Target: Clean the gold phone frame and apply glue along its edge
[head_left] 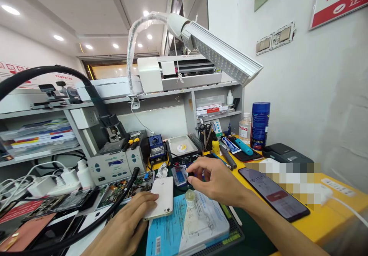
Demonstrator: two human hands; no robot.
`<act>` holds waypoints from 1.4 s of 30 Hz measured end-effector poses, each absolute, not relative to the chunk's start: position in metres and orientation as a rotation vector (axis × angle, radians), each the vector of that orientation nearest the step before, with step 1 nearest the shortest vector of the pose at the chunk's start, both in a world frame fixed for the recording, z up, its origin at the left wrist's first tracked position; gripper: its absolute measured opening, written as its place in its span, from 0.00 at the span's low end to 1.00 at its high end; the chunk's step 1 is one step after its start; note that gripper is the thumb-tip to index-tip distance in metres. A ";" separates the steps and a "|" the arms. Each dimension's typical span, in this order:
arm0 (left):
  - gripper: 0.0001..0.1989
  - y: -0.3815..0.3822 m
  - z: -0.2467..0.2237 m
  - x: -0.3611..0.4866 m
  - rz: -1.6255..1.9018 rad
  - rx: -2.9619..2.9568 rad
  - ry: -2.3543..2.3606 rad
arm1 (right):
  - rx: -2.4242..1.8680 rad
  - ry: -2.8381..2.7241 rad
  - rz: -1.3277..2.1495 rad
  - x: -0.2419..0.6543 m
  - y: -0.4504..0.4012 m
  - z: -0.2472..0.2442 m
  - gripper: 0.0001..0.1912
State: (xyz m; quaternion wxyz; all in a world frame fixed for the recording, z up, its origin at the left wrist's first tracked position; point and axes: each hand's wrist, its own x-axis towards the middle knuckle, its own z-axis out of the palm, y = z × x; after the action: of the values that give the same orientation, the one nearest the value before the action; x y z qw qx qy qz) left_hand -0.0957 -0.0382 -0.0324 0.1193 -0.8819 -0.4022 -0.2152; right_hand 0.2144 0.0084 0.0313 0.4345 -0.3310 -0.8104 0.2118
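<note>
My left hand (pixel 126 221) is closed round the lower left edge of a white phone (pixel 163 196), whose back faces up over a blue and white box (pixel 205 223). A small round jar (pixel 190 199) with yellowish contents stands on that box. Above and just right of the jar is my right hand (pixel 211 179), its thumb and forefinger curled toward each other round a small dark thing that I cannot make out. Behind those fingertips lies a small clear packet with a blue item (pixel 180 175).
A black phone (pixel 274 194) showing a timer lies on the yellow surface at right. Circuit boards (pixel 126 190) fill a tray at left, before a grey soldering station (pixel 115 167). A black hose (pixel 120 198) curves past my left hand. A lamp (pixel 224 50) hangs overhead.
</note>
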 end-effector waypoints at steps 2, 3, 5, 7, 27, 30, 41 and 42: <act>0.21 -0.039 -0.033 -0.098 -0.587 -2.599 -1.214 | -0.823 -2.042 0.538 0.215 0.008 0.031 0.05; 0.21 -0.039 -0.034 -0.098 -0.569 -2.606 -1.233 | -0.821 -2.045 0.537 0.215 0.008 0.031 0.05; 0.22 -0.040 -0.034 -0.100 -0.532 -2.616 -1.263 | -0.822 -2.048 0.532 0.216 0.009 0.031 0.04; 0.23 -0.040 -0.033 -0.100 -0.497 -2.622 -1.284 | -0.825 -2.051 0.525 0.216 0.009 0.032 0.04; 0.19 -0.056 0.004 -0.053 -0.909 -2.513 -1.444 | -0.790 -2.093 0.513 0.216 0.011 0.032 0.08; 0.19 -0.055 0.010 -0.023 -0.924 -2.524 -1.570 | -0.793 -2.101 0.498 0.215 0.013 0.030 0.09; 0.38 -0.028 0.000 0.019 -0.926 -2.700 -1.830 | -0.788 -2.180 0.491 0.215 0.012 0.031 0.12; 0.38 -0.028 -0.001 0.020 -0.913 -2.708 -1.832 | -0.788 -2.187 0.494 0.215 0.012 0.030 0.12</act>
State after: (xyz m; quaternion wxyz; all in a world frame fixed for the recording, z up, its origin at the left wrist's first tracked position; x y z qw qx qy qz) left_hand 0.0197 -0.0280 -0.0008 -0.1260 -0.7915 -0.5354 -0.2667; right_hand 0.2152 0.0118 0.0304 0.3730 -0.3077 -0.8538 0.1929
